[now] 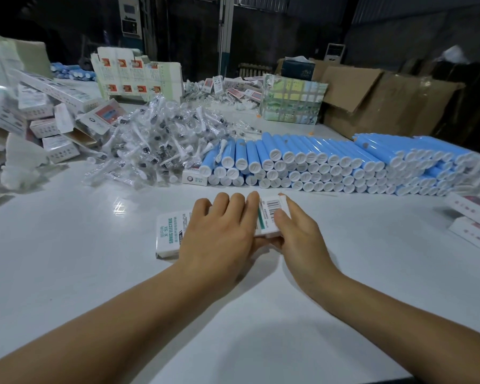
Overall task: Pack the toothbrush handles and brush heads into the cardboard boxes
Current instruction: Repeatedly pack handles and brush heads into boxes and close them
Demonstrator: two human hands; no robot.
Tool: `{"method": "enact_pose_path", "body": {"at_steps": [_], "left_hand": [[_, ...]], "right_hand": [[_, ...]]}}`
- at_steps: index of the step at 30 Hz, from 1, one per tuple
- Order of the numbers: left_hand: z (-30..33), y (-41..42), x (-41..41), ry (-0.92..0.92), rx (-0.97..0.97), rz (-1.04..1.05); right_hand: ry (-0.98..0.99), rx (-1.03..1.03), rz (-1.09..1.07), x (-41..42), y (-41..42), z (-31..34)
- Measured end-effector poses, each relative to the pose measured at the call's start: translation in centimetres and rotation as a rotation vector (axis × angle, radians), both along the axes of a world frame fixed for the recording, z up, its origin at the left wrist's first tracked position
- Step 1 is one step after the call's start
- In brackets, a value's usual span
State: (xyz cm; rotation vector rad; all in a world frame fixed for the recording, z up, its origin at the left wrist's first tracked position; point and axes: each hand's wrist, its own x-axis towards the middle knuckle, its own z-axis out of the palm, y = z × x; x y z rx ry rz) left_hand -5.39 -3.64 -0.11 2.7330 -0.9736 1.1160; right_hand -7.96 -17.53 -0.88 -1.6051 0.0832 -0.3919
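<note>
One white cardboard box (169, 234), printed in green, is lying flat on the white table (67, 259); the left hand (219, 234) is resting across its top with fingers extended, the right hand (294, 231) is gripping its barcoded right end. Behind, blue toothbrush handles (316, 162) are lying stacked in rows, white caps facing forward. To their left, bagged brush heads (155, 139) are sitting heaped. Packed boxes (47, 117) are piling far left; brown cartons (385, 98) are standing at the back right.

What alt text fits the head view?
Both hands, left hand and right hand, hold a white toothbrush box flat on a white table; behind lie stacked blue toothbrush handles and bagged brush heads.
</note>
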Motion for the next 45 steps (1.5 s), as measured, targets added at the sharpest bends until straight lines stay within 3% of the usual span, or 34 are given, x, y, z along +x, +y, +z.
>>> {"method": "enact_pose_path", "body": {"at_steps": [6, 15, 24, 32, 36, 40, 42, 45], "left_hand": [[0.0, -0.2, -0.2, -0.005, 0.052, 0.018], [0.1, 0.1, 0.6, 0.056, 0.019, 0.049], [0.0, 0.0, 0.8, 0.020, -0.019, 0.045], [-0.4, -0.2, 1.1, 0.006, -0.020, 0.001], [-0.5, 0.0, 1.4, -0.003, -0.007, -0.019], [0.2, 0.0, 1.2, 0.115, 0.000, 0.049], [1.5, 0.4, 1.6, 0.177, -0.173, 0.004], [3.8, 1.3, 2.2, 0.306, -0.715, -0.267]], "right_hand": [[0.023, -0.182, -0.039, -0.1, 0.3, -0.1], [0.067, -0.001, 0.003, 0.3, 0.2, 0.2], [0.001, -0.335, -0.058, -0.6, 0.6, 0.1], [0.056, -0.069, 0.041, 0.0, 0.5, 0.5], [0.061, -0.057, 0.084, 0.2, 0.3, 0.5], [0.017, 0.221, 0.118, 0.5, 0.1, 1.0], [-0.015, 0.280, 0.068, 0.7, -0.3, 1.2], [-0.029, 0.157, -0.008, 0.6, -0.6, 1.0]]}}
